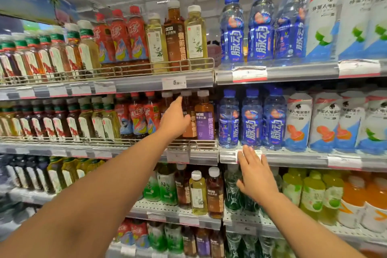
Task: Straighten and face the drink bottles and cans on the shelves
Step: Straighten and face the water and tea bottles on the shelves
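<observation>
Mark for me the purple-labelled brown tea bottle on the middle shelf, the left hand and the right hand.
Purple-labelled brown tea bottle (204, 125): head view, on its purple label.
Left hand (175, 120): head view, back of the hand, against the neighbouring brown bottle.
Right hand (256, 175): head view, back of the hand, fingers straight.

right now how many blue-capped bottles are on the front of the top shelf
3. The left bottle, the middle bottle and the right bottle stand side by side above a price tag. More may be hidden behind.

left hand (175, 120) hides most of a brown tea bottle (188, 115); far-left bottles (12, 63) blur.
</observation>
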`<state>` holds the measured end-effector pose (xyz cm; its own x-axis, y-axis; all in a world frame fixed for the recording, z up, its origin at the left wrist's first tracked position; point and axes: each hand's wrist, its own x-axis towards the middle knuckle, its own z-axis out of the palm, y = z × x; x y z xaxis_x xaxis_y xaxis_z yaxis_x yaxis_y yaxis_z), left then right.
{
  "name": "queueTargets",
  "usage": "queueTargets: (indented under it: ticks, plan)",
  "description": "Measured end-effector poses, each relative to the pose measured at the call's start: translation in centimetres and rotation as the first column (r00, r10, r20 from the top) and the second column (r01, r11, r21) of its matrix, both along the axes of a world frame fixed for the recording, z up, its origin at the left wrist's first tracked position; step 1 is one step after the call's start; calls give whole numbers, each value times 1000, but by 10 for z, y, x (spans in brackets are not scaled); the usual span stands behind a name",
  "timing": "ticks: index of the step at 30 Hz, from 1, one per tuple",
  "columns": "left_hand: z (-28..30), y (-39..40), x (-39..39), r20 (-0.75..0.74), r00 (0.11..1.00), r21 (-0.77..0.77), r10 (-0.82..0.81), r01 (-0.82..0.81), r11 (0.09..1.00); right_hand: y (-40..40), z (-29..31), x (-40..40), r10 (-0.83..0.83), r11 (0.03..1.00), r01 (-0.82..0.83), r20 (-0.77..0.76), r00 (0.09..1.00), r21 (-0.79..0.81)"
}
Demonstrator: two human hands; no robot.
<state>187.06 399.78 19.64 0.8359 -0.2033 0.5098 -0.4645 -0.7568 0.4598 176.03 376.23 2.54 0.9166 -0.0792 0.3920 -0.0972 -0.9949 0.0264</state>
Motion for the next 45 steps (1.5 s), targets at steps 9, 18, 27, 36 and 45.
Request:
queueTargets:
  ticks: [9,18,27,36,45]
  plan:
    - [5,-1,72,-126,989,-159,-72,52,986,27,-1,5,-170,979,166,34,985,115]
    - [1,13,81,-16,980,-173,-200,194,966,49,6,9,-276,904,238,59,959,356]
    - [-14,45,50,78,908,-233,-411,417,878,47,8,8,-279,909,253,34,960,331]
    - [-54,70,-33,300,897,-558,-324,440,703,36,6,3,-183,935,170,12,983,310]
    - [-97,86,-109,184,917,-478,-353,397,783,96,38,-54,70,689,-237,263,962,685]
